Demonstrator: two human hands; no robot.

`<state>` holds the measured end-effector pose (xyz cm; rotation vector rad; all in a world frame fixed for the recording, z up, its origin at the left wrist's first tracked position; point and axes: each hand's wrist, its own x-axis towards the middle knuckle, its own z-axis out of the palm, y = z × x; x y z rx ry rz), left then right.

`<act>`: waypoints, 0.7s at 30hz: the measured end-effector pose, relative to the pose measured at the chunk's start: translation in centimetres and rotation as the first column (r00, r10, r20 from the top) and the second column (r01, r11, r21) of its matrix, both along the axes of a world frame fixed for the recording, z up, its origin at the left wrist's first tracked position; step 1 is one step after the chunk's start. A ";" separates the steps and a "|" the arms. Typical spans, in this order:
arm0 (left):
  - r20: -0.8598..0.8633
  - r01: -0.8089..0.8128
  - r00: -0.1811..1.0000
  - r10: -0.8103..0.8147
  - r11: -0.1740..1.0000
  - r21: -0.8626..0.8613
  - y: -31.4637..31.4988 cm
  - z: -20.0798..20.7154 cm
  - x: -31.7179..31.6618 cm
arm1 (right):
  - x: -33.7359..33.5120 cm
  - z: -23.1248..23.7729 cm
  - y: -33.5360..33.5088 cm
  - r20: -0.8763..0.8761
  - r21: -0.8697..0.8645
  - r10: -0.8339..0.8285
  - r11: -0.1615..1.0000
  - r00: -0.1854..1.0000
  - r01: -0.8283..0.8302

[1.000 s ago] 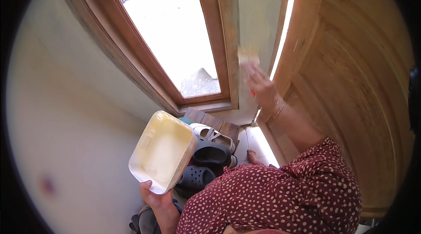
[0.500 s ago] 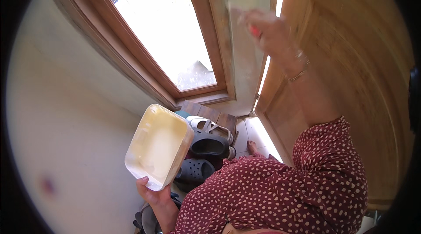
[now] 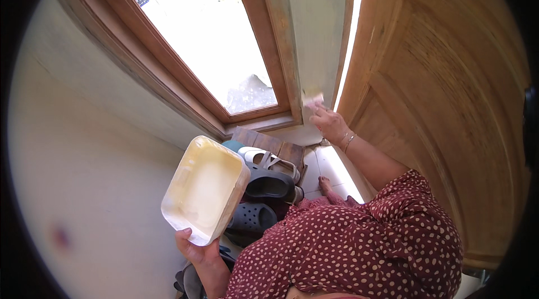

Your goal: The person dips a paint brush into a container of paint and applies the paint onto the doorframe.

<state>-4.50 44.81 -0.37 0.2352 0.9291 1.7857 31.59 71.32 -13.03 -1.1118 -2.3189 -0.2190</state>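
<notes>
My left hand grips the near edge of a white rectangular plastic tub, thumb over the rim. Cream-coloured paint covers the tub's bottom, and the tub is tilted so its inside faces me. My right hand, arm stretched forward, is closed around a paintbrush, whose pale head is slightly blurred. The brush is at the lower part of the narrow pale wall strip between the window frame and the door. Its handle is mostly hidden by my fingers.
A brown wooden window frame borders the strip on the left, a wooden door on the right. Below, several shoes, including a dark clog and a white strapped shoe, crowd a wooden rack. My bare foot rests on white tiles.
My right hand has swept down along the wall strip with the paintbrush, from high up to near its bottom. My left hand and the tub have hardly moved.
</notes>
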 end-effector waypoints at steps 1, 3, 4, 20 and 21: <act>0.002 0.003 1.000 -0.003 1.000 0.008 0.0 0.0 -0.1 | 0.2 -1.0 0.2 -0.012 -0.128 0.006 0.992 1.000 -0.007; 0.005 -0.013 1.000 0.013 1.000 -0.015 -0.3 0.5 0.3 | 0.3 -0.3 0.2 -0.017 -0.274 0.011 0.962 1.000 -0.015; 0.006 -0.028 1.000 0.028 0.999 -0.032 -0.3 0.7 0.6 | 0.3 1.5 1.5 -0.030 -0.195 0.007 0.981 1.000 -0.013; -0.016 0.016 1.000 -0.016 1.000 0.000 1.3 1.1 1.2 | -2.2 19.8 8.4 -0.336 0.403 0.068 0.912 0.939 0.078; -0.017 0.016 1.000 -0.016 1.000 0.005 0.9 1.0 1.1 | -2.6 17.4 7.2 -0.281 0.400 0.061 0.915 0.958 0.059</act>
